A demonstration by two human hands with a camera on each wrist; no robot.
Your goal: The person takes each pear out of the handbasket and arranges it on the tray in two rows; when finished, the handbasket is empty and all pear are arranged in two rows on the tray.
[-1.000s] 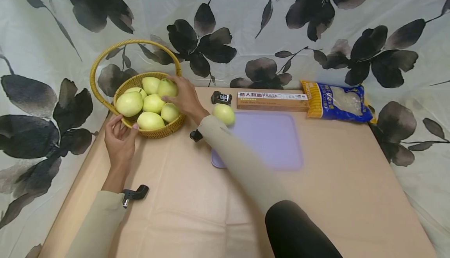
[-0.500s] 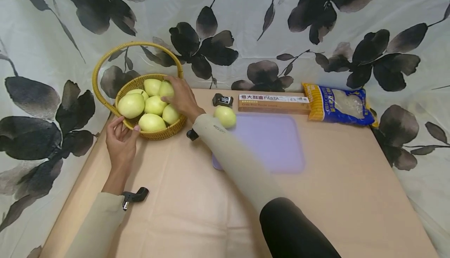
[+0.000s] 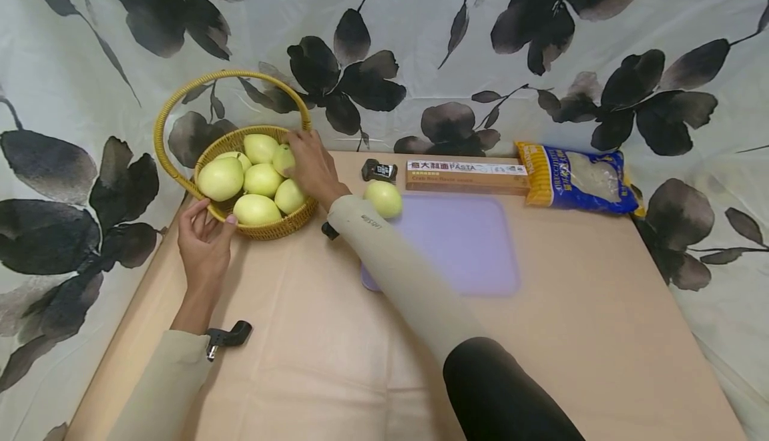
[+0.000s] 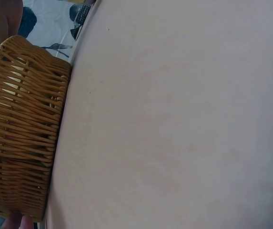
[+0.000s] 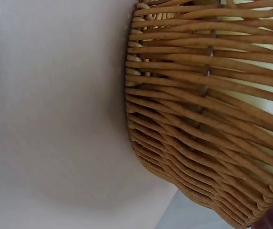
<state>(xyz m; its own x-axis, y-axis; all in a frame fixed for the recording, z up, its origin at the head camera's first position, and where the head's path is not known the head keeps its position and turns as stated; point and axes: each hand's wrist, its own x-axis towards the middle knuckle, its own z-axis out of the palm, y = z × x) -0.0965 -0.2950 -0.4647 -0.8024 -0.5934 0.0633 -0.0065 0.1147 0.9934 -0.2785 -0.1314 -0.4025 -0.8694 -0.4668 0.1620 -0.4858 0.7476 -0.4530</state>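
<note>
A yellow wicker basket (image 3: 273, 229) with a tall hooped handle stands on the table's left side, holding several pale green, rounded fruits (image 3: 221, 179). With thumb and fingers, my left hand (image 3: 205, 247) grips the basket's front left rim. My right hand (image 3: 315, 169) holds the rim on the right, near the foot of the handle, its fingers partly hidden and close to a fruit. Woven basket wall (image 4: 22, 129) fills the left of the left wrist view, with fingertips (image 4: 13, 220) below. In the right wrist view, the basket side (image 5: 207, 105) shows fruit through its gaps.
One loose green fruit (image 3: 383, 199) sits by the corner of a purple mat (image 3: 456, 244). Behind are a small black packet (image 3: 379, 170), a pasta box (image 3: 466, 175) and a blue-yellow bag (image 3: 579, 174). A floral cloth (image 3: 456, 47) hangs behind the table.
My right hand has shifted slightly, its thumb drawn back from over the fruits towards the rim. The left hand and the basket stay in place.
</note>
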